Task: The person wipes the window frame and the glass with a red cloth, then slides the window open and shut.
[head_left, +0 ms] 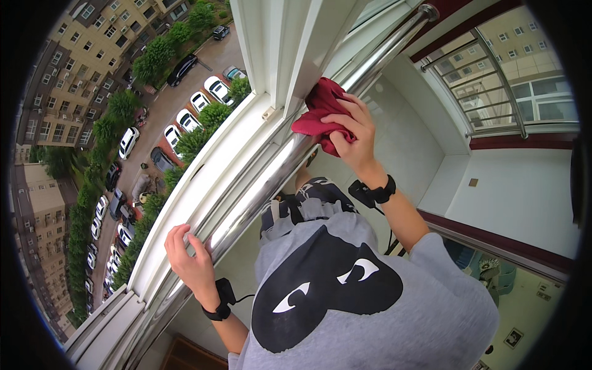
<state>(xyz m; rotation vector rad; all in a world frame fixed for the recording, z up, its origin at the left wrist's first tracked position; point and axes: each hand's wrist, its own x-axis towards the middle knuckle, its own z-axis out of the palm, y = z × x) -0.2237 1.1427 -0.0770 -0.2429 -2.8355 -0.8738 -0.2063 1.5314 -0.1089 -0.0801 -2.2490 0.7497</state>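
A crumpled dark red cloth (323, 111) is gripped in my right hand (354, 134). It lies against the lower part of the white window frame (307, 55), just over the shiny metal railing (263, 196). My left hand (192, 259) is at the lower left, fingers loosely curled and apart, with nothing in it. Its fingertips reach over the white window sill and track (217, 171), close to the railing; whether they rest on the sill is hard to tell.
Beyond the open window lies a long drop to parked cars (187, 120), trees and apartment blocks (106, 27). Behind the railing is a pale tiled floor (407, 120). A second barred window (485, 83) is at upper right. Black devices are strapped to both wrists, with cables (245, 297).
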